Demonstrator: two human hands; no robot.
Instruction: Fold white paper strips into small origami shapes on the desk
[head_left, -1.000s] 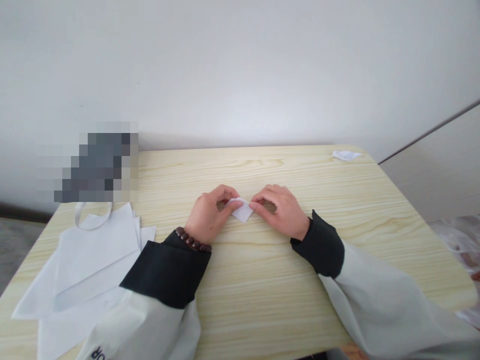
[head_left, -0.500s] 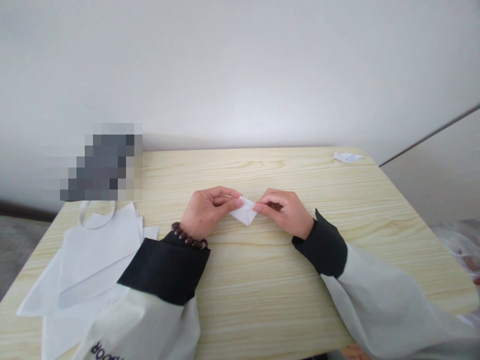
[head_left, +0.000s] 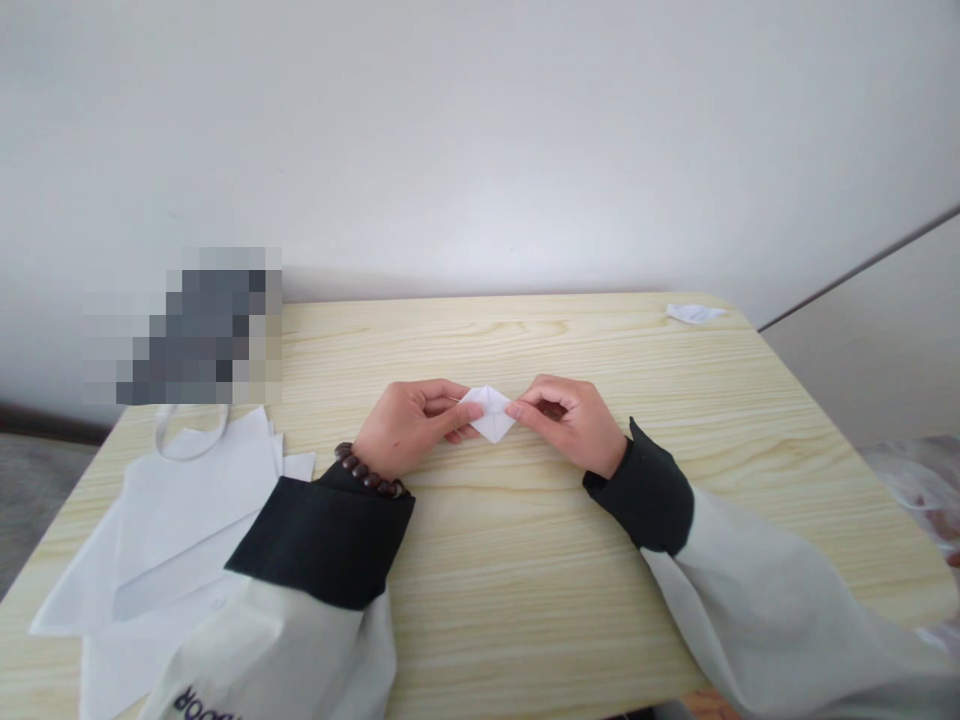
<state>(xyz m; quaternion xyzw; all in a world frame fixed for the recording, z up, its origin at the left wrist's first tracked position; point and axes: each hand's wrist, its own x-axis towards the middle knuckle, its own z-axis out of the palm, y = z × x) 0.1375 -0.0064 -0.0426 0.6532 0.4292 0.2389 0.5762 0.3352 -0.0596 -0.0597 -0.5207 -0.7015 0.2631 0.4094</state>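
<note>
A small piece of folded white paper (head_left: 493, 413), diamond-shaped with crease lines, is held above the middle of the table. My left hand (head_left: 412, 425) pinches its left corner between thumb and fingers. On the opposite corner, my right hand (head_left: 566, 420) grips it between thumb and index finger. A dark beaded bracelet (head_left: 367, 475) circles my left wrist. The paper's underside is hidden from view.
Several loose white sheets (head_left: 195, 510) overlap on the left of the wooden table (head_left: 510, 600), partly under my left sleeve. A pale strap loop (head_left: 191, 455) and a blurred-out dark object (head_left: 199, 340) lie behind them. Another folded white paper (head_left: 694, 314) rests at the far right corner.
The folded paper now shows as a fuller diamond, with its top point visible. My left hand has shifted slightly left, its thumb now lower on the paper; my right hand has hardly moved.
</note>
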